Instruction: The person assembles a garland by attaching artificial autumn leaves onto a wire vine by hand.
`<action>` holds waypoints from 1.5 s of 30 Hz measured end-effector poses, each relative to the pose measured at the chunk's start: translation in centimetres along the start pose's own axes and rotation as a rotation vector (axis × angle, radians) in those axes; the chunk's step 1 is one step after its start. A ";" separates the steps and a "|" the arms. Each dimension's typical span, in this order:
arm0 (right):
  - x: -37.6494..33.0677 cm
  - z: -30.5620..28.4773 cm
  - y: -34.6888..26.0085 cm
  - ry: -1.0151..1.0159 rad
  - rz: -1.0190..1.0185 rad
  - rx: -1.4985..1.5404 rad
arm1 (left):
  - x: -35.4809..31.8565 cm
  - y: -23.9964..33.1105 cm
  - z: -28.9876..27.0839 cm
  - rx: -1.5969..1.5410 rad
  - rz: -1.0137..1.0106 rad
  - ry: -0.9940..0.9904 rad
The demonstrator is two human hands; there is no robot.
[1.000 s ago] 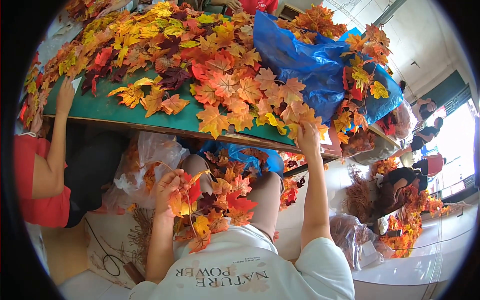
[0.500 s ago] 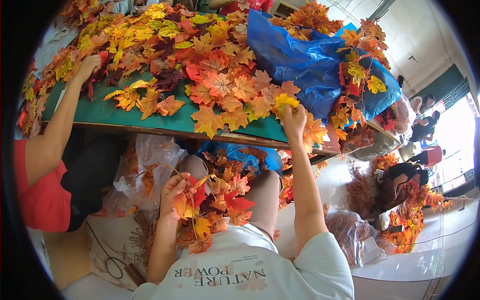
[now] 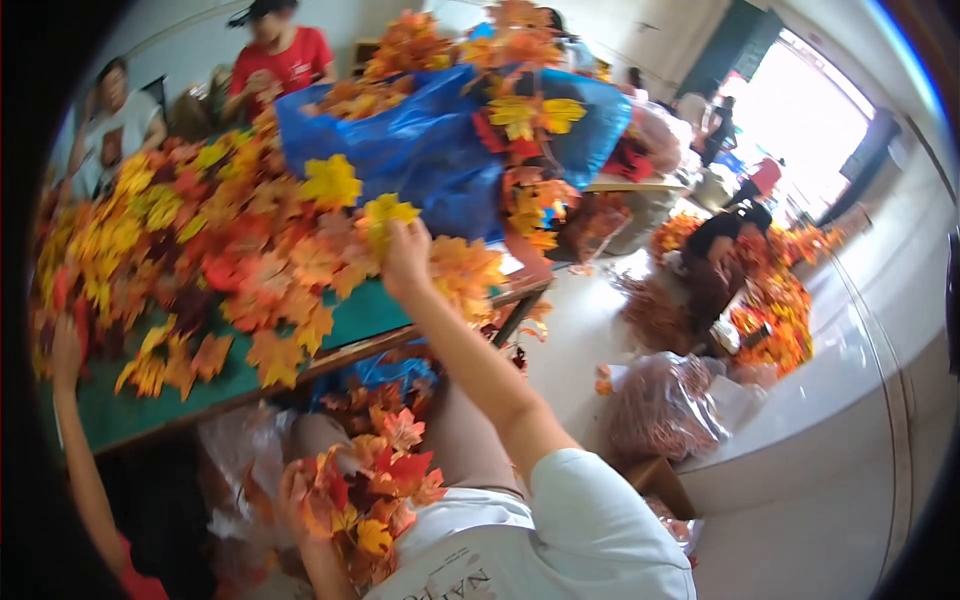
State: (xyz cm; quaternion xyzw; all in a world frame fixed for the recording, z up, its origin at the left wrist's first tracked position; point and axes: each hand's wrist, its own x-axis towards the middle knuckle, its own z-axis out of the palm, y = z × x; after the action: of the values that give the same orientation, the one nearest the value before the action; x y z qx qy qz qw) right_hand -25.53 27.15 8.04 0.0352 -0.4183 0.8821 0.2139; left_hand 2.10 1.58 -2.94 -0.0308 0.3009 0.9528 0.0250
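Note:
My right hand [image 3: 405,262] pinches a yellow artificial maple leaf [image 3: 388,215] above the near right part of the leaf pile [image 3: 235,265]. Just past it another yellow leaf [image 3: 332,184] lies against the blue plastic sheet [image 3: 410,150]. Low over my lap, my left hand [image 3: 298,500] is closed on a garland of red and orange leaves [image 3: 385,480]. The leaves hide part of its fingers, and motion blurs it.
The green table [image 3: 240,375] has a wooden front edge. At far left a co-worker's hand [image 3: 66,345] touches the leaves. Two people [image 3: 285,55] sit beyond the table. On the right-hand floor stands a clear bag of brown stems [image 3: 660,405], near a person by orange leaves [image 3: 780,310].
The view has swung to the right. In my right hand the yellow leaf now sits higher, lifted off the pile's near edge. My left hand keeps the garland over my lap.

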 end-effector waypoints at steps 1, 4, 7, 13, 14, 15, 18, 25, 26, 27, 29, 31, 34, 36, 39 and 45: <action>-0.2 0.0 -1.1 -0.018 -0.119 -0.145 | 0.4 0.0 -0.2 -0.030 -0.017 -0.082; -6.5 1.5 -3.2 -0.130 -0.402 -0.575 | 1.0 -0.6 0.6 -0.028 0.031 -0.123; -15.7 1.8 -4.3 -0.622 -0.188 -0.960 | 0.9 -0.5 2.9 -0.003 0.096 -0.133; -24.1 0.6 -4.3 -1.073 0.020 -0.659 | 0.1 -0.7 1.6 0.000 0.062 0.050; -24.2 0.4 -4.5 -1.078 0.027 -0.643 | -0.3 -0.5 1.5 0.010 0.071 0.043; -23.9 0.8 -5.6 -1.101 0.130 -0.514 | -0.3 -0.1 2.0 0.010 0.070 0.018; -23.1 0.4 -5.4 -1.161 0.254 -0.357 | -0.1 0.3 2.6 0.052 0.028 -0.041; -24.1 0.1 -5.8 -1.152 0.005 -0.552 | -1.2 -0.2 4.2 0.170 0.062 0.018; -24.0 -0.2 -5.6 -1.156 -0.030 -0.571 | -1.4 -0.2 4.4 0.158 0.087 0.032; -23.8 -0.7 -5.3 -1.156 -0.062 -0.583 | -1.1 -0.2 3.6 0.297 0.053 0.107; -23.7 -1.2 -5.7 -1.115 0.072 -0.603 | -1.1 0.2 5.9 0.359 0.007 0.071; -22.6 -2.6 -6.1 -1.125 0.001 -0.681 | -0.8 0.2 7.6 0.391 -0.025 -0.026; -22.2 -3.2 -6.9 -1.121 -0.050 -0.702 | -1.0 -0.4 7.9 0.327 -0.066 -0.110; -22.6 -3.0 -7.3 -1.094 0.066 -0.674 | -1.6 -0.4 7.4 0.293 -0.067 -0.090; -22.1 -3.0 -7.9 -1.107 0.127 -0.730 | -2.2 -0.3 7.5 0.209 -0.060 -0.083; -20.0 -4.8 -8.6 -0.808 0.045 -0.668 | -1.5 0.6 6.7 0.236 0.006 -0.056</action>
State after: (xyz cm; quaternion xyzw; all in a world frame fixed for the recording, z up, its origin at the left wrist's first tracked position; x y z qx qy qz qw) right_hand -3.35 28.60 6.27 0.2936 -0.7265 0.6211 0.0162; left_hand 3.22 4.92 3.02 -0.0001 0.4101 0.9114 0.0339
